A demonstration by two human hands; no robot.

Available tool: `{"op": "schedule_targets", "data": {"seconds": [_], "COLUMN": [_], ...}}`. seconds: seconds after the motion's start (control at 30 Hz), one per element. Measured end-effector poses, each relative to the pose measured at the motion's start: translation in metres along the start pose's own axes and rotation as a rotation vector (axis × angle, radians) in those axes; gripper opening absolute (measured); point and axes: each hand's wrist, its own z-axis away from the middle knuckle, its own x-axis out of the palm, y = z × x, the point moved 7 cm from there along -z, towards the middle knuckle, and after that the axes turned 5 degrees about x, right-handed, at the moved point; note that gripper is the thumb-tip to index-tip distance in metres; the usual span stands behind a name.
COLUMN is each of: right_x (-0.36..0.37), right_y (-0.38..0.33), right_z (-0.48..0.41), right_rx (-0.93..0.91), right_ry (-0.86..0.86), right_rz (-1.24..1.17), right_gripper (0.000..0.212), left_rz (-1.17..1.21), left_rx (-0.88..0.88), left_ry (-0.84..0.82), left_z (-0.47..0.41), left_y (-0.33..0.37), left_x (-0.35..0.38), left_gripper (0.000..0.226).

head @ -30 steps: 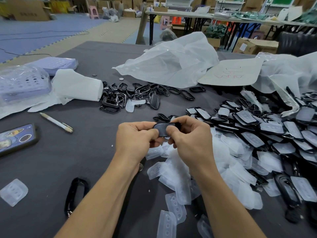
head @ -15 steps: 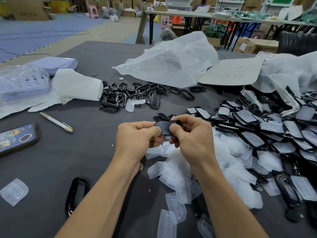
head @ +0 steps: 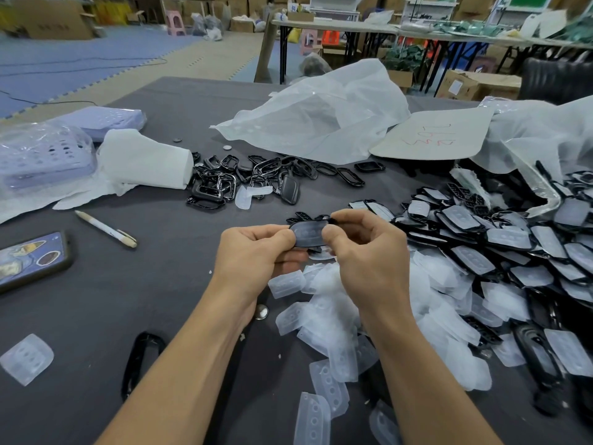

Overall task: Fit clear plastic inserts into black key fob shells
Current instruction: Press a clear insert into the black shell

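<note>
The pale card sheet [head: 433, 136] on the far right of the surface carries red handwriting, seen upside down. The strokes look like a few numerals or letters but cannot be read for certain. A cardboard box [head: 48, 24] far left bears faint dark print, and another box [head: 462, 86] far right has a white label. Both are too small to read.

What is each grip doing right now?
Left grip: pinches the left end of the shell.
Right grip: pinches the right end of the same shell.
</note>
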Motion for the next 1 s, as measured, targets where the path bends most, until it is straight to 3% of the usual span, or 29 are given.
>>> {"op": "schedule_targets", "data": {"seconds": [0.1,0.27,0.37,0.53,0.67,0.83,1.0], "right_x": [-0.011,-0.004,-0.001,-0.004,0.0,0.003,0.006], "right_y": [-0.008,-0.013,-0.01,-0.003,0.009,0.009,0.015], "right_z": [0.002,0.007,0.008,0.005,0.001,-0.002,-0.003], "right_rx": [-0.096,-0.154,-0.135,-0.055,0.095,0.124,0.182], "right_ry": [0.145,0.14,0.134,0.169,0.062,0.0,-0.051], "right_rz": [0.103,0.227,0.244,0.144,-0.059,-0.149,-0.181], "right_gripper": [0.013,0.009,0.007,0.016,0.015,0.017,0.019], "left_rz": [0.022,0.03,0.016,-0.012,-0.011,-0.019,-0.094], "left_rx": [0.016,0.027,0.036,0.072,0.052,0.046,0.074], "left_ry": [0.067,0.083,0.069,0.058,-0.01,-0.013,0.026], "left_z": [-0.001,-0.002,-0.003,-0.003,-0.003,-0.004,-0.003], "left_y": [0.001,-0.001,-0.002,-0.002,-0.004,-0.005,-0.004], "left_x": [-0.003,-0.003,-0.003,-0.002,0.003,0.002,0.001], "left_gripper": [0.023,0.005,0.007,0.008,0.011,0.008,0.029]}}
